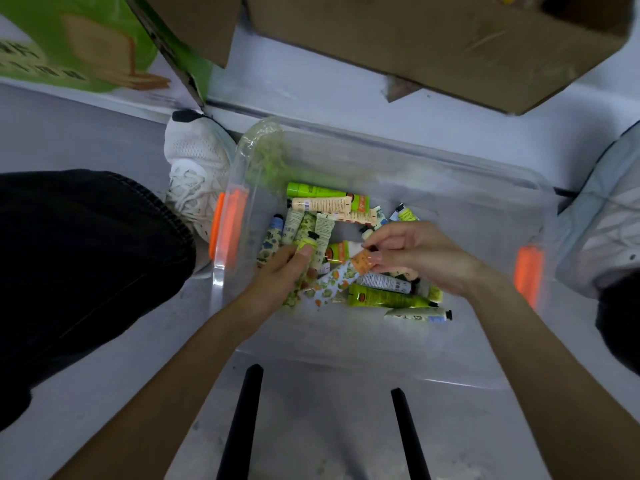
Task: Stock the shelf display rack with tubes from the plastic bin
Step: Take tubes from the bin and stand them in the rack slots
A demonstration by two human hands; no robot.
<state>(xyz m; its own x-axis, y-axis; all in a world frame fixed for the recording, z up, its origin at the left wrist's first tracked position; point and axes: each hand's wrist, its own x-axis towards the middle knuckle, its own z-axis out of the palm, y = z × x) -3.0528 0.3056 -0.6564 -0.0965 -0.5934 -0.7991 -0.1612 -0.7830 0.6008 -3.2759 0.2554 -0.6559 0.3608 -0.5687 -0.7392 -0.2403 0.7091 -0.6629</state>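
A clear plastic bin (408, 157) with orange side latches (227, 226) stands on the grey floor and holds several small tubes. Both hands reach into it. My left hand (277, 275) grips a tube with a yellow-green body and a black cap (308, 242), with other patterned tubes under its palm. My right hand (419, 254) pinches the orange crimped end of a white tube with orange and green flowers (337, 282), which slants down towards the left hand. Loose green, cream and floral tubes (322, 195) lie around them. The shelf display rack is out of view.
A brown cardboard box (450, 46) hangs over the bin's far side. A green printed carton (69, 46) stands at the far left. White sneakers (197, 171) flank the bin; a dark trouser leg (79, 258) is at left. Two black bars (242, 420) lie in front.
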